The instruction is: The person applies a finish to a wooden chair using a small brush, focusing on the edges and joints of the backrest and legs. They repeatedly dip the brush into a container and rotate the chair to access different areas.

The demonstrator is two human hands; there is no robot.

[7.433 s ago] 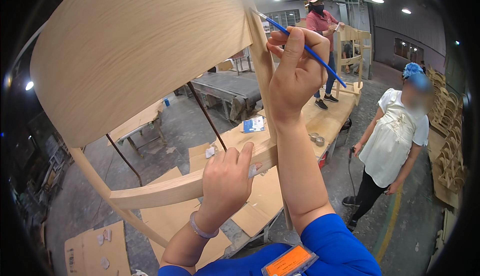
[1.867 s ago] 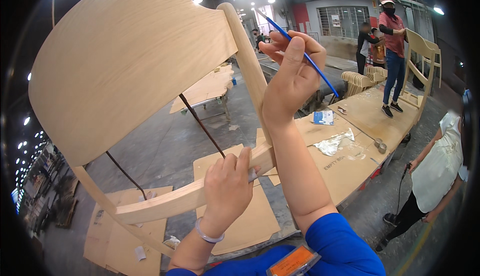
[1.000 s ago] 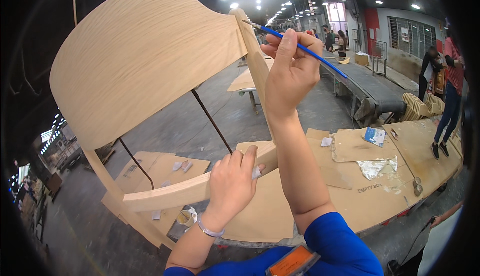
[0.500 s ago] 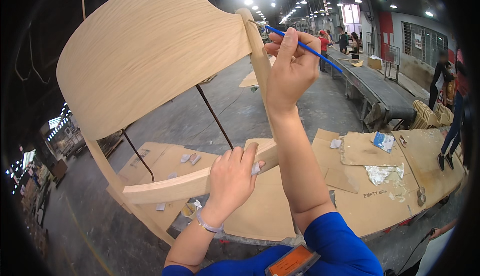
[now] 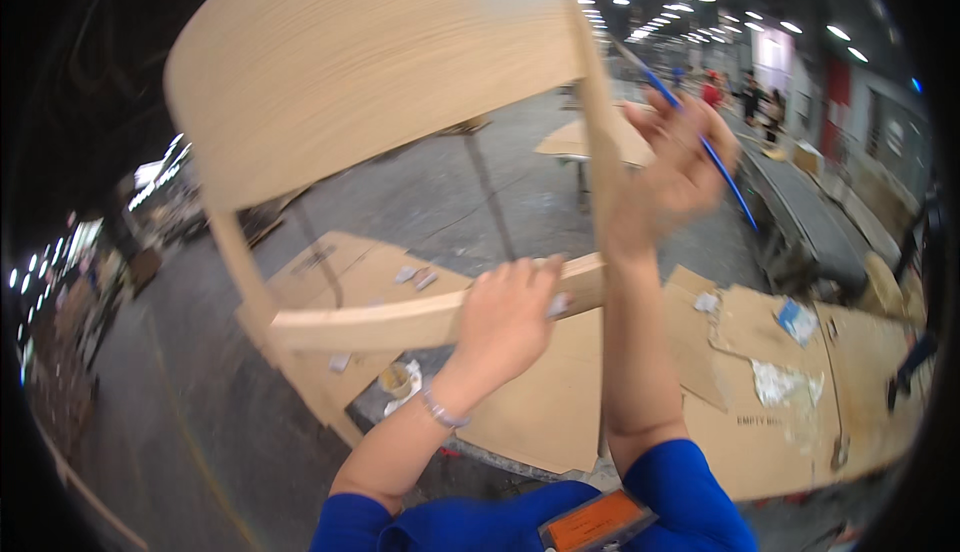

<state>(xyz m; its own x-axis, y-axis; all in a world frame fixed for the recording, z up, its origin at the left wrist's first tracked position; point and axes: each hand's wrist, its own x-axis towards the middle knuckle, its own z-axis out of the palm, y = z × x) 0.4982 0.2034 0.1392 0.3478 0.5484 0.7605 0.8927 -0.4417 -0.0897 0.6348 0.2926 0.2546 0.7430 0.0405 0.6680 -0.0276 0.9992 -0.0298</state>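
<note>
A pale wooden chair frame stands before me, with a broad curved backrest panel [image 5: 380, 62] at its top. My left hand [image 5: 508, 317] is closed over the frame's lower crossbar [image 5: 375, 324]. A small greyish folded piece [image 5: 558, 304] shows at its thumb side. Beside the right upright [image 5: 598, 132], my right hand [image 5: 680, 167] is closed around a thin blue-handled tool [image 5: 728, 180]. Its slim tip [image 5: 628, 52] points up toward the upright's top, apart from the wood as far as the blur shows. What kind of tip it is, I cannot tell.
Below, a table is covered with cardboard sheets [image 5: 530, 402]. On it are a small cup [image 5: 395, 382], crumpled white plastic [image 5: 785, 384], a blue-white packet [image 5: 797, 322] and several small grey scraps. A conveyor [image 5: 805, 217] runs along the right, with people [image 5: 750, 97] farther back.
My view has shifted, so the chair frame sits higher and farther right. My right hand and the blue tool have drawn away from the upright. The left hand keeps its hold on the crossbar.
</note>
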